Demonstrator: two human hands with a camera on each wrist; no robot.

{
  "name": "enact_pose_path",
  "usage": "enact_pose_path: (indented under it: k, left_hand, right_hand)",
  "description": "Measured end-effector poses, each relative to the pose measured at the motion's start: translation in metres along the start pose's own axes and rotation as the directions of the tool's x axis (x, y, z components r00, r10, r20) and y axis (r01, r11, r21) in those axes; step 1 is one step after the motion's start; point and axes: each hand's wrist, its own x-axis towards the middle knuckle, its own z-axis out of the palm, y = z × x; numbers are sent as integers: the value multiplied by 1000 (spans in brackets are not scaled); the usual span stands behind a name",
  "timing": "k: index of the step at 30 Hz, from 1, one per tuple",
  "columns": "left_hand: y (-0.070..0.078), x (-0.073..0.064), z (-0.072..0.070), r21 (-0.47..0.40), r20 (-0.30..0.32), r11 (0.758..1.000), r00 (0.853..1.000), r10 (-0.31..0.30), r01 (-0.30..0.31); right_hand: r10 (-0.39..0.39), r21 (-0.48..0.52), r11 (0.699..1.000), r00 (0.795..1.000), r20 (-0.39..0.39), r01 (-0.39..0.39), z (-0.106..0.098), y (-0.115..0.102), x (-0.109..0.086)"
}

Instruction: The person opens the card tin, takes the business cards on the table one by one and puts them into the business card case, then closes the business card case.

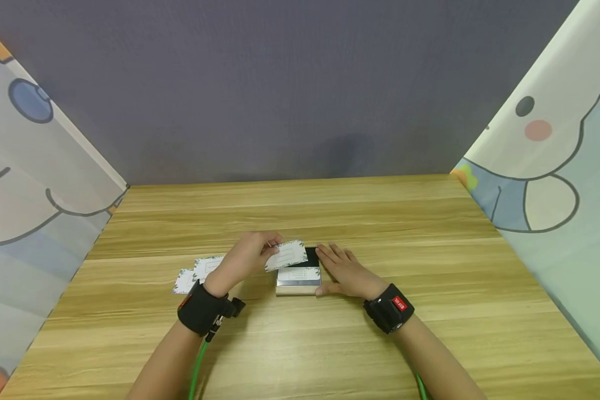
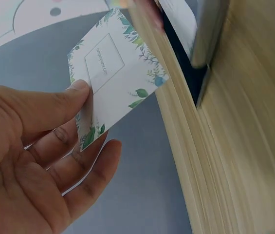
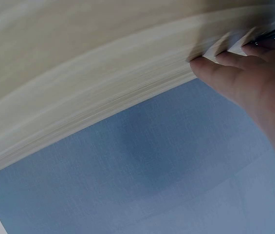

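Note:
My left hand [image 1: 252,253] pinches a white business card [image 2: 110,73] with a green leaf border between thumb and fingers, and the card is raised over the table. Below and to its right lies a small card case [image 1: 298,290] with a silver front and a black part [image 1: 312,256] at the back. Another white card [image 1: 298,274] shows in the case. My right hand [image 1: 347,273] rests at the case's right side, fingers stretched out, fingertips on the tabletop in the right wrist view. Its thumb touches the near right corner.
Left of my left hand, more leaf-bordered cards [image 1: 184,281] lie overlapping on the wooden table [image 1: 380,222]. A grey wall [image 1: 290,89] rises behind the table. Cartoon-printed panels [image 1: 545,144] stand along both sides. Each wrist wears a black strap [image 1: 389,308] with a green cable.

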Motion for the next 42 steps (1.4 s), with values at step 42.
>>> enact_pose_path:
  k: [42]
  left_hand:
    - [3, 15, 38, 29, 209, 1000, 978, -1, -5]
  right_hand:
    - [-2, -21, 1000, 1000, -3, 2, 1, 1, 1]
